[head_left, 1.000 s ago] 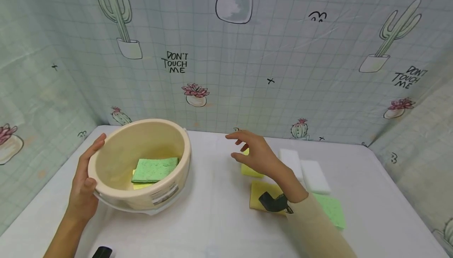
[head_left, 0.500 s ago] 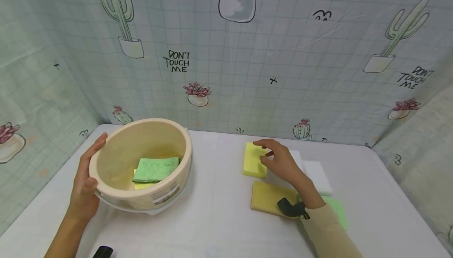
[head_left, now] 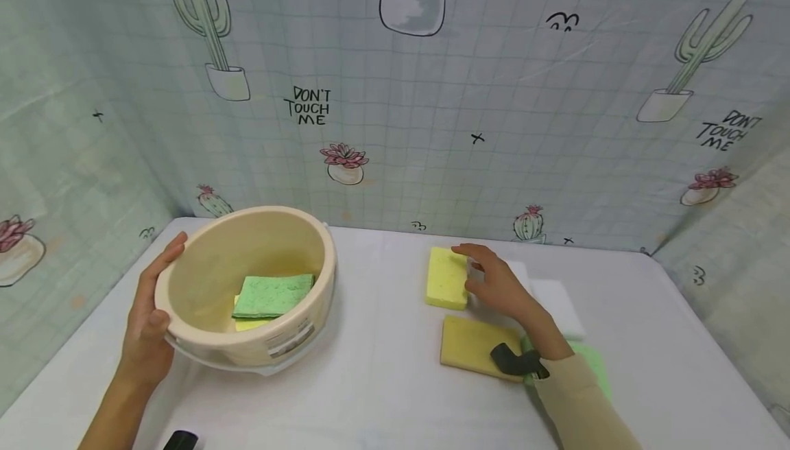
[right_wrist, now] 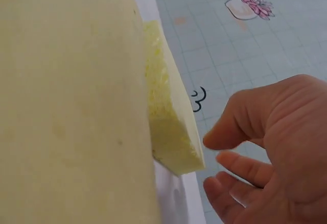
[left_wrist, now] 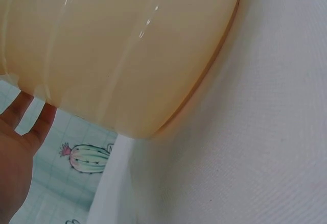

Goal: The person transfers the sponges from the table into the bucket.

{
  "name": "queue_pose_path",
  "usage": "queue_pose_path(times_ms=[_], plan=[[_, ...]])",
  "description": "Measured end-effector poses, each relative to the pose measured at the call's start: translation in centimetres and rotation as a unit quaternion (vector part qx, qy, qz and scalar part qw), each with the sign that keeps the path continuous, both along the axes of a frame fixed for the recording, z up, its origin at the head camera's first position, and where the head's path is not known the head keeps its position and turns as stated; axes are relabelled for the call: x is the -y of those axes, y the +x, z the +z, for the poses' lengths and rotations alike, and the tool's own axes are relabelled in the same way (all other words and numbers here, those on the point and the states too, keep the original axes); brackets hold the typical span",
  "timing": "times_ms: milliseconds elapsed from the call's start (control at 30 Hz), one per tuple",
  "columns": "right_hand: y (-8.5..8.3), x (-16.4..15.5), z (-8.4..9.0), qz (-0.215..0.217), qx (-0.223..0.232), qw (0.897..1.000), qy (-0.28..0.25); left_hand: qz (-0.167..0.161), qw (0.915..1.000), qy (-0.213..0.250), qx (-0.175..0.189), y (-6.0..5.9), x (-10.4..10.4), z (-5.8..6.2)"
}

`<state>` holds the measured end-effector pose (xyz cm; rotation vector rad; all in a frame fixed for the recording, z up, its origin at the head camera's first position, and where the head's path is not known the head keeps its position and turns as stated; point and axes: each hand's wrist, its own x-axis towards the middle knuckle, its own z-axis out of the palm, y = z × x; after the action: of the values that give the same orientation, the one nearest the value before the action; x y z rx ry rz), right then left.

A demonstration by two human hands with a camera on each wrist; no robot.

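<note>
Right hand [head_left: 497, 289] farther right than before, loosely curved beside yellow sponge [head_left: 446, 278]

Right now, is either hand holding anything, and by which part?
The left hand holds the cream bucket by its outer left side, near the rim. The right hand, close to the bright yellow sponge, appears to hold nothing.

Bucket [head_left: 212, 265] on the left of the table [head_left: 382, 354], sponges [head_left: 273, 295] inside, loose sponges [head_left: 447, 282] at right, backdrop [head_left: 395, 107] behind.

The head view faces forward and down; close up, left wrist shares its bucket [left_wrist: 112, 50], right its yellow sponges [right_wrist: 171, 117].
</note>
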<state>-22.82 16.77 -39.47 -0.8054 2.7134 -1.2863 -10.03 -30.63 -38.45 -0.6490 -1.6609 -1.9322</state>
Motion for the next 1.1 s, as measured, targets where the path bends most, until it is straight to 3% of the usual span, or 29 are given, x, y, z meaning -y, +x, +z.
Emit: queue_pose_path(times_ms=[500, 800, 1100], plan=[[-0.54, 0.15, -0.11, 0.016, 0.017, 0.999, 0.027, -0.021, 0.9995, 0.020, -0.009, -0.04, 0.25, -0.07], [-0.10, 0.03, -0.37, 0.009, 0.034, 0.999, 0.030, -0.011, 0.9999, 0.011, -0.002, -0.03, 0.06, 0.03], [0.26, 0.11, -0.08, -0.008, 0.019, 0.999, 0.047, -0.004, 1.0000, 0.004, 0.004, 0.06, 0.02, 0.02]])
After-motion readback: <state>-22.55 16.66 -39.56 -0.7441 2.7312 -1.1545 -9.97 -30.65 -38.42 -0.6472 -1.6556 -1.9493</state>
